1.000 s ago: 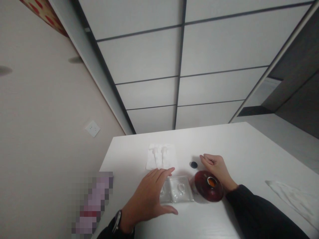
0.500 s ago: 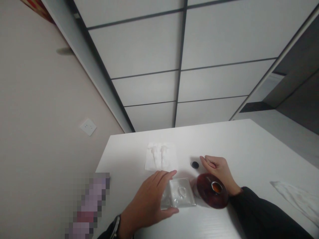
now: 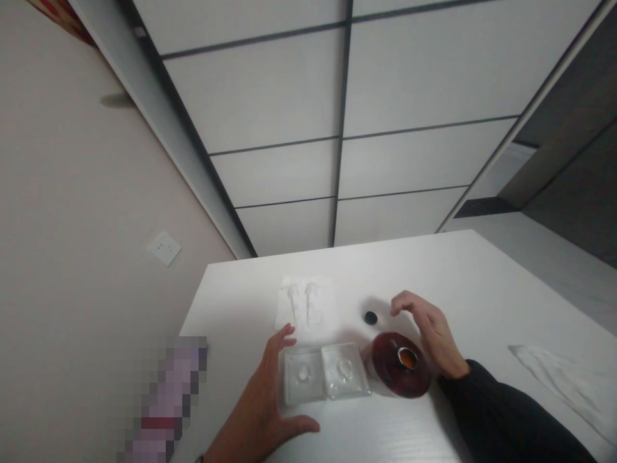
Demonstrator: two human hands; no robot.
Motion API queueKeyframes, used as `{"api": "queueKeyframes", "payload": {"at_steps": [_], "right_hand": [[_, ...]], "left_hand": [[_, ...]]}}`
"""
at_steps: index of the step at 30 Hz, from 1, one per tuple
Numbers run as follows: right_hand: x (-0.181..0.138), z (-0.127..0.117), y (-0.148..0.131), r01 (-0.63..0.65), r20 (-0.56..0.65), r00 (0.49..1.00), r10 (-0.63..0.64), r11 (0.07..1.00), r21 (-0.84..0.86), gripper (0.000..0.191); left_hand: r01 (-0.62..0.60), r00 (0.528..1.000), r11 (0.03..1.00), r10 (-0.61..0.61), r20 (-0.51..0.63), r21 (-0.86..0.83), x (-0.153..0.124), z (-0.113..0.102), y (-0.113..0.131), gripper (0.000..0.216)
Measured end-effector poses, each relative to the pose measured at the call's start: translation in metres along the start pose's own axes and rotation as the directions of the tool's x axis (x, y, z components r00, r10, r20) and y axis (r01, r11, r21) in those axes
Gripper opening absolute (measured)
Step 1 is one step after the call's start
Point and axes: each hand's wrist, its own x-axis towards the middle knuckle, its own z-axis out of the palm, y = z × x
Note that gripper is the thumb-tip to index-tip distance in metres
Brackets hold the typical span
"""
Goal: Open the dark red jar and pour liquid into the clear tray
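Note:
My left hand [image 3: 263, 392] is open, thumb and fingers spread around the left side of a clear square dish [image 3: 304, 379]. A second clear square dish [image 3: 346, 371] of the same kind sits against it on the right; each has a round shape in its middle. Beside that stands a dark red round bottle [image 3: 393, 370], its mouth uncovered and orange inside. My right hand [image 3: 427, 328] hovers just behind and right of the bottle, fingers loosely bent and apart, with nothing visible in them. A small black cap [image 3: 371, 318] lies left of its fingertips.
Behind the dishes, two pale slender objects [image 3: 311, 299] rest on a white tissue [image 3: 284, 315]. A whitish cloth [image 3: 554, 376] lies at the right of the white table [image 3: 414, 260]. A blurred-out purplish item [image 3: 168, 386] is at the left edge. Panelled doors [image 3: 274, 96] stand behind.
My left hand has moved left, uncovering the left dish. The right hand's closed fingers have loosened and opened beside the bottle. The view has shifted slightly.

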Motion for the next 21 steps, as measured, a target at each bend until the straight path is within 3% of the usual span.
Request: {"api": "queueKeyframes", "payload": {"at_steps": [4,7,10,13,16,21], "right_hand": [[-0.042,0.01,-0.011,-0.014,0.031,0.999,0.011,0.996,0.09,0.065],[-0.077,0.02,-0.014,-0.063,0.07,0.996,0.055,0.99,0.126,0.093],[-0.097,0.015,-0.012,-0.083,0.063,0.995,0.081,0.996,0.03,0.085],[-0.113,-0.001,-0.012,-0.002,-0.012,1.0,0.001,0.999,-0.039,0.082],[-0.136,-0.007,-0.02,0.108,0.081,0.991,-0.103,0.992,-0.06,0.086],[-0.165,0.029,-0.037,0.107,0.162,0.979,-0.123,0.989,0.106,0.093]], "left_hand": [[0.185,0.978,0.979,-0.192,-0.082,-0.087,-0.011,0.022,-0.01,0.109],[0.258,0.952,0.96,-0.272,-0.141,-0.105,-0.006,0.03,-0.009,0.088],[0.257,0.944,0.96,-0.273,-0.185,-0.108,-0.003,0.025,-0.004,0.083],[0.237,0.941,0.965,-0.257,-0.219,-0.113,-0.013,0.018,0.001,0.083],[0.207,0.937,0.963,-0.246,-0.249,-0.176,-0.032,0.015,0.004,0.083],[0.181,0.916,0.961,-0.242,-0.319,-0.209,-0.06,0.011,0.013,0.085]]}}
